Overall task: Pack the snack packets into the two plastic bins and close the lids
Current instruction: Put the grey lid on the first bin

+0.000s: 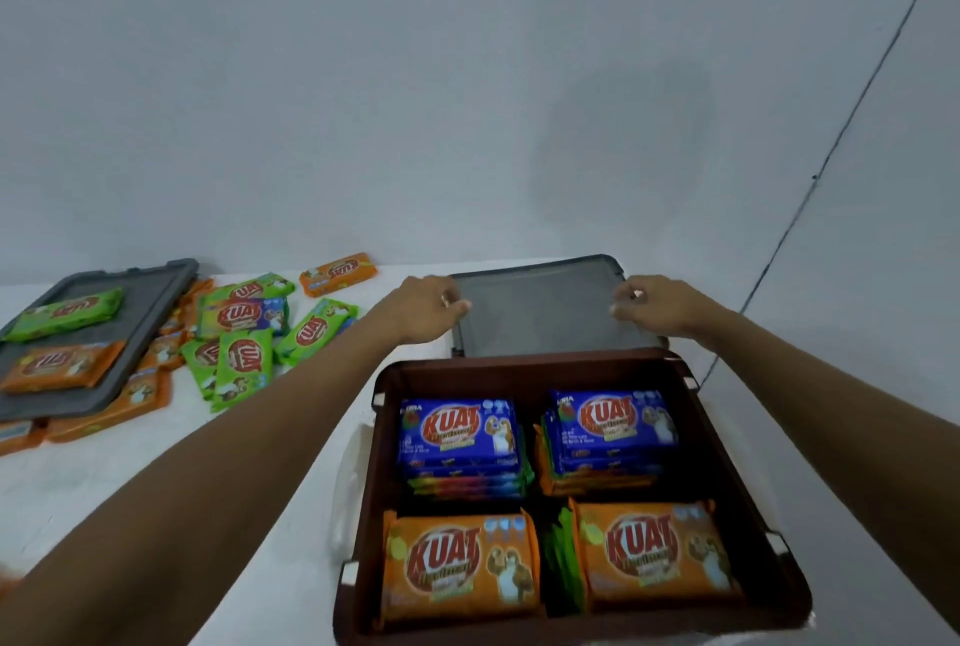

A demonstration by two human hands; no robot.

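A brown plastic bin point(748, 443) stands open in front of me, packed with stacks of snack packets: blue ones point(460, 432) at the back, orange ones point(460, 565) at the front. Just behind the bin lies its grey lid point(540, 310). My left hand point(423, 307) grips the lid's left edge and my right hand point(660, 305) grips its right edge. Loose green and orange packets point(244, 333) lie scattered on the white table to the left.
A second grey lid point(150, 328) lies at the far left with a green and an orange packet on it, and more packets partly under it. A white wall rises right behind the table point(104, 479). A thin dark cable runs down the wall at right.
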